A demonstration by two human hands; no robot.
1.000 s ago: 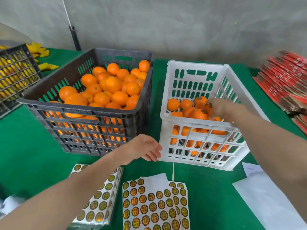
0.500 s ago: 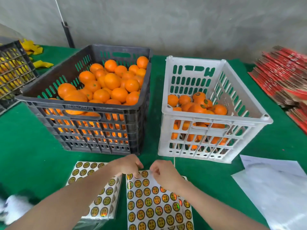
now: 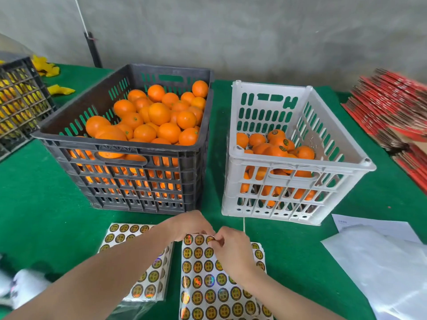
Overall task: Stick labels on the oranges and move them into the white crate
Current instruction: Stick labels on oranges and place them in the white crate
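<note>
A dark grey crate (image 3: pixel 69 137) holds a heap of unlabelled oranges (image 3: pixel 159 114). To its right stands the white crate (image 3: pixel 300 162) with several labelled oranges (image 3: pixel 277 144) in its near half. In front of them lies a sheet of round gold-and-black labels (image 3: pixel 208 280). My left hand (image 3: pixel 187 225) holds down the sheet's top edge. My right hand (image 3: pixel 231 248) pinches a label at the sheet's top row with thumb and forefinger.
A second label sheet (image 3: pixel 129 234) lies partly under my left forearm. White paper and clear plastic (image 3: pixel 381 262) lie at the right. Red flat cartons (image 3: pixel 392 107) are stacked at the far right. A black crate of yellow items (image 3: pixel 20 100) stands at the far left.
My right hand left the white crate, where it had set down an orange, and came down to the label sheet. My left hand moved down onto the sheet's top edge.
</note>
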